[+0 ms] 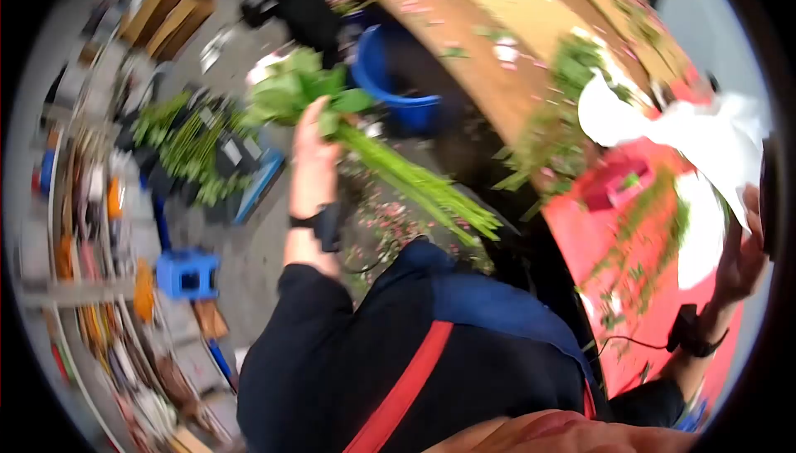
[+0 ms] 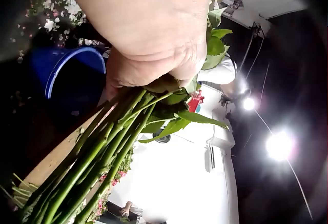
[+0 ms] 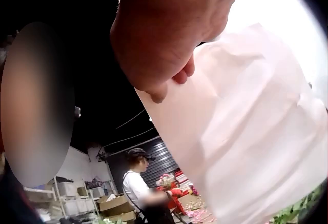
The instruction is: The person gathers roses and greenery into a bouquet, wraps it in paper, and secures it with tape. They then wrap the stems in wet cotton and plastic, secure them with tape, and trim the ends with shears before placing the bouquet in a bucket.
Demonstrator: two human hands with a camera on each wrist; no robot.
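Head view is motion-blurred; fine detail is lost. Left hand [image 1: 311,154] closes its grip around a bundle of stems [image 1: 414,183], long, smooth, green, leafy at 11 o'clock; the fingers hide part of them. Right hand [image 1: 740,258] pinches a thin white paper sheet [image 1: 705,133] above the red counter [image 1: 580,241]. A blue bucket [image 1: 398,80] stands at 12 o'clock.
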